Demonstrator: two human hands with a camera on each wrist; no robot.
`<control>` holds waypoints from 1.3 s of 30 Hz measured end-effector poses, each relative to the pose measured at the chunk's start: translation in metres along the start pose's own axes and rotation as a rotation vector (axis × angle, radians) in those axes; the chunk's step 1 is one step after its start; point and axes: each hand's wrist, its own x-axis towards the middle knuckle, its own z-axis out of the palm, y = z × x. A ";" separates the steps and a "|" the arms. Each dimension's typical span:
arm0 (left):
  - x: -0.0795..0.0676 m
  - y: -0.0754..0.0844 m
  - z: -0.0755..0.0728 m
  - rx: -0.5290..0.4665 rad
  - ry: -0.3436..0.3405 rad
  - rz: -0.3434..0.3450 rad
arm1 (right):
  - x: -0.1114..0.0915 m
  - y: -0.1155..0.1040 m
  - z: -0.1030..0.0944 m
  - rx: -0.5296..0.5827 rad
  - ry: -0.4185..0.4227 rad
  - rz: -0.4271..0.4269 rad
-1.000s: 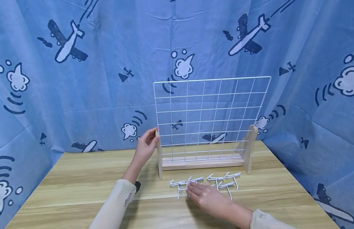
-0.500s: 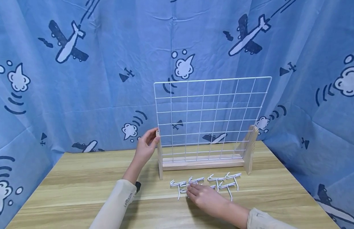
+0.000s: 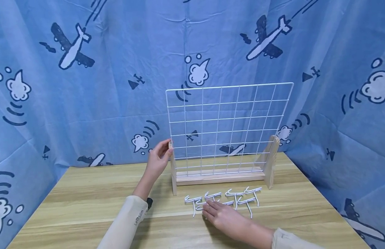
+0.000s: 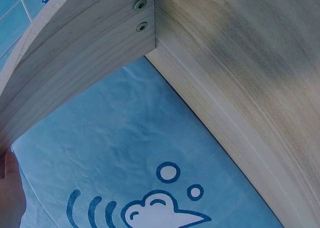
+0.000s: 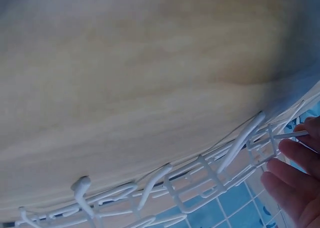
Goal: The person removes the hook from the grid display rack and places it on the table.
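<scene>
A white wire grid panel [image 3: 229,86] stands upright in a pale wooden stand [image 3: 220,178]. My left hand [image 3: 158,159] grips the top of the stand's left upright [image 3: 173,173], thumb in front and fingers behind. In the left wrist view that upright [image 4: 85,57] shows two screws, with the edge of the hand at the left border. Several white wire hooks [image 3: 193,199] lie before the stand. Over the nearer ones is my right hand [image 3: 228,216], partly hiding them. In the right wrist view its fingers pinch the end of a thin white hook [image 5: 291,135].
The wood-grain table [image 3: 96,204] carries the stand and hooks. A blue curtain [image 3: 118,86] printed with planes and clouds hangs behind and on both sides. The stand's right upright [image 3: 271,162] rises beyond the hooks at the right.
The hooks at my right fingertips have shifted slightly toward me. My left hand keeps its grip on the upright, and the stand stays in place.
</scene>
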 end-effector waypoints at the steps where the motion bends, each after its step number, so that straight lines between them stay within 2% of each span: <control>1: 0.000 0.000 0.000 0.001 0.001 -0.001 | 0.000 -0.001 -0.001 0.011 -0.007 0.007; 3: 0.000 -0.002 0.000 0.004 0.002 0.003 | -0.001 -0.002 -0.001 0.034 -0.025 0.021; 6: 0.004 -0.014 0.000 -0.014 0.005 0.011 | -0.002 -0.004 -0.001 0.053 -0.033 0.040; 10: 0.009 -0.031 0.001 -0.033 0.013 0.012 | -0.002 -0.008 0.001 0.054 -0.018 0.057; 12: 0.009 -0.033 0.002 -0.030 0.018 0.018 | -0.001 -0.009 0.002 0.045 -0.006 0.060; 22: 0.009 -0.031 0.004 -0.010 0.030 0.037 | -0.001 -0.010 0.006 0.013 -0.010 0.059; 33: 0.009 -0.029 0.004 -0.007 0.032 0.025 | 0.000 -0.010 0.001 -0.009 -0.077 0.043; 39: 0.006 -0.025 0.006 0.040 0.046 0.002 | 0.000 -0.009 -0.007 -0.012 -0.097 0.024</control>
